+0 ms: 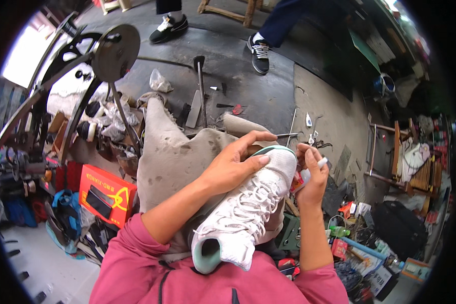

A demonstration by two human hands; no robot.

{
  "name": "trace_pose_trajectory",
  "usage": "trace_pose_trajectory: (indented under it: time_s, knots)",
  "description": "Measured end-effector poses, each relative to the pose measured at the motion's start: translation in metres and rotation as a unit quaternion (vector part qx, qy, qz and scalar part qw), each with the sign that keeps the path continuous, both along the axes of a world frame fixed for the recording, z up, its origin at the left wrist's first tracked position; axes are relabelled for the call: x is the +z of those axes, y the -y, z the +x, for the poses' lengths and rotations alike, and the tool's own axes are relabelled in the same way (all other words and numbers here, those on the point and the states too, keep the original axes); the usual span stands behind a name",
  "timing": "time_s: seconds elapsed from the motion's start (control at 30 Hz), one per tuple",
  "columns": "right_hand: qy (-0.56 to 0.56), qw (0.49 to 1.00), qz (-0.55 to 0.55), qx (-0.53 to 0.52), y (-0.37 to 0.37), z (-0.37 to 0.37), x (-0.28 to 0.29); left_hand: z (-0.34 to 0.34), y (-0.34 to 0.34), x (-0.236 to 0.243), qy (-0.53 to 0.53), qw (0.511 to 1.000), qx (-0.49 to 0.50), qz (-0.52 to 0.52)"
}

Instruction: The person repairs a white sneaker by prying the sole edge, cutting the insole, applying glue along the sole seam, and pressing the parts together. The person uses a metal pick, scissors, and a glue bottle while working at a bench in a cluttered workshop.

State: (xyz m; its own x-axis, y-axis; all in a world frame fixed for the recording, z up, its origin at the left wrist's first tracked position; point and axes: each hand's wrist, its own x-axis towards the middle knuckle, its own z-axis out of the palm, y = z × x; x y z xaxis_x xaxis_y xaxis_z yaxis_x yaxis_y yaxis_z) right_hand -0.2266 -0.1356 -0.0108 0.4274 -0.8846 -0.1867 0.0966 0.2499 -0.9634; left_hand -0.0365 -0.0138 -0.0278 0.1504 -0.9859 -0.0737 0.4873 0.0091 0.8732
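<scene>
A white lace-up sneaker with mint-green lining lies lengthwise over my lap, toe pointing away from me, on a stained grey cloth. My left hand grips the toe end, its thumb on the upper and fingers around the side where a dark and mint sole edge shows. At the toe's right, my right hand is closed on a small red-and-white tube with a white nozzle or cap; part of the tube is hidden by the fingers and shoe.
A black cast-metal machine stands left, above a red-orange box. A metal shoe stand and scattered tools occupy the floor ahead. Another person's legs are beyond. Wooden chairs, bags and clutter line the right.
</scene>
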Motion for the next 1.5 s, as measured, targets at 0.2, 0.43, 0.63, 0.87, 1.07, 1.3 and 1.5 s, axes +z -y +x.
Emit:
trace_pose_trajectory:
  time_s: [0.2, 0.43, 0.63, 0.87, 1.07, 1.3, 1.5]
  knots:
    - [-0.064, 0.985, -0.145, -0.064, -0.066, -0.022, -0.032, 0.012, 0.001, 0.016, 0.134, 0.990, 0.009, 0.034]
    - [0.009, 0.995, -0.035, -0.093, -0.075, -0.043, -0.042, 0.008, 0.005, 0.056, 0.435, 0.899, 0.013, -0.045]
    - [-0.003, 0.994, 0.028, 0.103, -0.070, -0.075, 0.008, 0.006, -0.022, 0.100, 0.362, 0.930, 0.037, -0.046]
    - [0.090, 0.884, 0.013, 0.458, -0.076, -0.055, 0.052, -0.032, -0.047, 0.126, 0.369, 0.894, -0.220, -0.128]
    - [0.218, 0.900, 0.147, 0.348, -0.090, -0.052, 0.056, -0.025, -0.058, 0.126, 0.379, 0.909, -0.104, -0.136]
    - [-0.071, 0.769, -0.624, 0.115, -0.095, -0.037, 0.042, -0.054, -0.051, 0.113, 0.165, 0.931, -0.090, -0.314]
    - [0.039, 0.906, -0.381, 0.180, -0.105, -0.010, 0.056, -0.055, -0.060, 0.108, 0.115, 0.962, 0.085, -0.233]
